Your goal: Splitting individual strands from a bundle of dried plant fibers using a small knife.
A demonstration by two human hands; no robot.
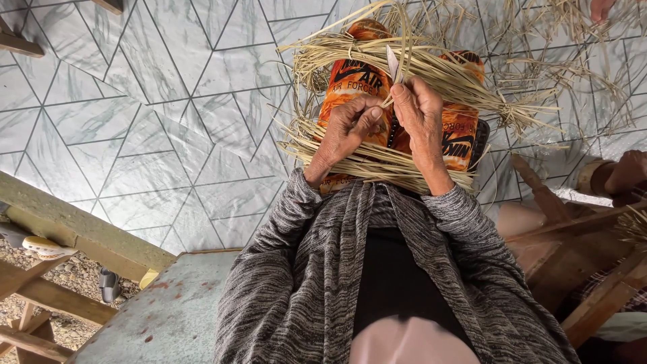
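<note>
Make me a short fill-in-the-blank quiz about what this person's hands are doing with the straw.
1. The right hand holds a small ____ pointing up.
2. The left hand pinches a thin dry ____.
3. Bundles of dry strips lie across the person's ____ slippers.
4. The floor is covered with marbled ____.

Missing words: blade; strip; orange; tiles

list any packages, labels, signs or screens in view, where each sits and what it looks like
Printed orange fabric: across the person's lap under the straw strips, orange with black and white lettering, partly covered by the left hand and right hand.
No signs, screens or other packages show.
</note>
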